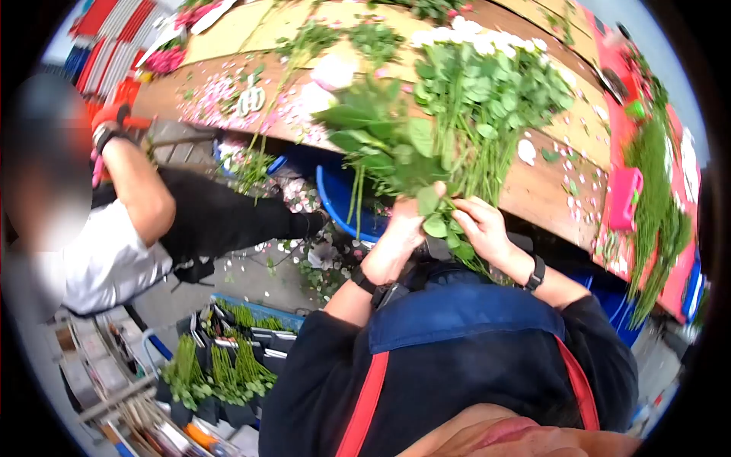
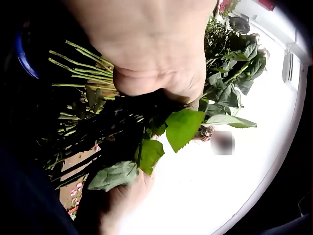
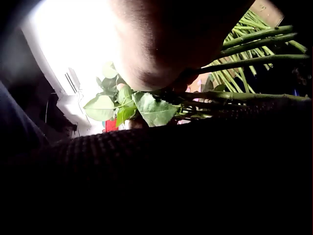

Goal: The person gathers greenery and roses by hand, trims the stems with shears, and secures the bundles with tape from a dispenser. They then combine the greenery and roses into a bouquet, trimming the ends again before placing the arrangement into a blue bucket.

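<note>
Workbench: a long wooden workbench point(image 1: 548, 190) is running across the far side of the scene, its top littered with loose petals and cut greenery.
Red strip: a red surface point(image 1: 609, 68) is lying along the workbench's right end, with a pink tool point(image 1: 624, 199) sitting at its near edge beside long green fronds.
Blue tub: a blue tub point(image 1: 335, 199) is standing under the workbench's near edge, behind the hanging stems.
Second person: a person in a white shirt and dark trousers is leaning in at the left end of the workbench, one gloved hand point(image 1: 106, 123) reaching towards it.
Floor stock: trays of green bunches point(image 1: 221, 373) are sitting on the floor, lower left.
Bunch of white flowers: the bunch of white flowers point(image 1: 472, 91) is being held over the near edge of the workbench, heads pointing away across the top, leafy stems coming down into both hands.
Left hand: the left hand point(image 1: 403, 228) is gripping the lower stems, fingers curled round them; the left wrist view is showing stems point(image 2: 83, 68) passing under the palm.
Right hand: the right hand point(image 1: 480, 228) is lying against the same stems just beside the left, fingers bent in among the leaves point(image 1: 435, 221); whether they are clamping a stem, I cannot tell.
Wrists: a dark band is sitting on each wrist.
</note>
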A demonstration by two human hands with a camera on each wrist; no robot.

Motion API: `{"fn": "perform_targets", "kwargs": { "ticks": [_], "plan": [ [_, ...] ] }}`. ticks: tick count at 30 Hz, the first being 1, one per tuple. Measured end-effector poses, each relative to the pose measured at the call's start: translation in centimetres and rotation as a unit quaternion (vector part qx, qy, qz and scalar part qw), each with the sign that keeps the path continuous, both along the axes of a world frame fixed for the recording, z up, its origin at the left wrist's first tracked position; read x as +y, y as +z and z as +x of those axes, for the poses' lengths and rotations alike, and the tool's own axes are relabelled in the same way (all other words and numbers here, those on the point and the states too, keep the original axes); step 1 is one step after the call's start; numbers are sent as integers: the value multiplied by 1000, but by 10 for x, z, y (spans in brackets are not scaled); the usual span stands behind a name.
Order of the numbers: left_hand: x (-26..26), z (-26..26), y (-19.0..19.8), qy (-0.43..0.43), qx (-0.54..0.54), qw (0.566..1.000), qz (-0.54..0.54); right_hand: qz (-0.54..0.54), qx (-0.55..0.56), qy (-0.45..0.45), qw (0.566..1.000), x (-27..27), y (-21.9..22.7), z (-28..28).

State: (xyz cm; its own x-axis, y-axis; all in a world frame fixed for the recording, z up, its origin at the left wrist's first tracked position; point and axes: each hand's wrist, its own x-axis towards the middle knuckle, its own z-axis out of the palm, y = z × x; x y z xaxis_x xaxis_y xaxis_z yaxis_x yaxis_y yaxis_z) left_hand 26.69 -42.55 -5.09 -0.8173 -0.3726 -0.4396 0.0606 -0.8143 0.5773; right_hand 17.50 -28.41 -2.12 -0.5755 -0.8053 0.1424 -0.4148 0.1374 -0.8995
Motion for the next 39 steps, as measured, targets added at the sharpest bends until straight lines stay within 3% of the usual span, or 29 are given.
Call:
{"fn": "perform_targets", "kwargs": {
  "ticks": [2,4,5,6,7,8,9,10,11,14,17,19,22,24,26,27,28,31,32,34,36,39],
  "plan": [
    [2,2,18,-10,-11,1000,3,-33,26,30,999,3,-5,-5],
    [7,2,9,-9,42,999,16,-8,24,106,994,6,-11,-23],
    [3,9,5,-33,31,999,4,106,-65,79,989,10,-5,-39],
    [2,11,0,-45,35,998,-5,129,-61,-56,988,9,-22,-55],
    [1,11,-3,-27,45,999,-2,85,-75,-156,981,11,-51,-81],
    [3,12,-5,-7,53,999,2,82,-43,-217,972,16,-67,-115],
    [6,11,2,6,56,998,-23,154,-16,-288,945,20,-83,-149],
    [6,11,-2,-2,69,998,-6,130,-4,-324,937,30,-123,-186],
    [5,12,-8,-8,81,997,12,163,29,-353,921,30,-112,-194],
    [5,13,-8,-21,82,996,30,253,7,-342,905,2,-95,-199],
    [5,16,-17,-34,56,998,16,347,94,-279,890,-29,-56,-169],
    [5,17,-15,-17,67,998,13,437,164,-216,857,-41,-59,-161],
    [2,17,-15,-19,69,997,17,387,99,-230,887,-39,-77,-164],
    [1,21,-13,-12,41,999,32,215,54,-352,909,-30,-82,-159],
    [0,24,-13,5,59,998,30,101,-163,-386,902,-26,-85,-158],
    [-1,26,-15,14,66,997,29,48,-237,-357,902,-26,-82,-154],
    [-2,28,-17,22,69,997,38,-8,-324,-366,872,-30,-75,-145],
    [-4,38,-29,41,89,993,64,12,-114,-359,926,-53,-87,-128],
    [-4,42,-33,48,82,993,73,5,-93,-360,928,-64,-92,-123],
    [-6,47,-35,64,74,991,87,135,14,-320,938,-78,-94,-118],
    [-7,53,-34,68,70,991,87,214,-24,-304,928,-90,-99,-117],
    [-11,59,-31,82,75,990,86,250,36,-352,901,-97,-99,-122]
  ]
}}
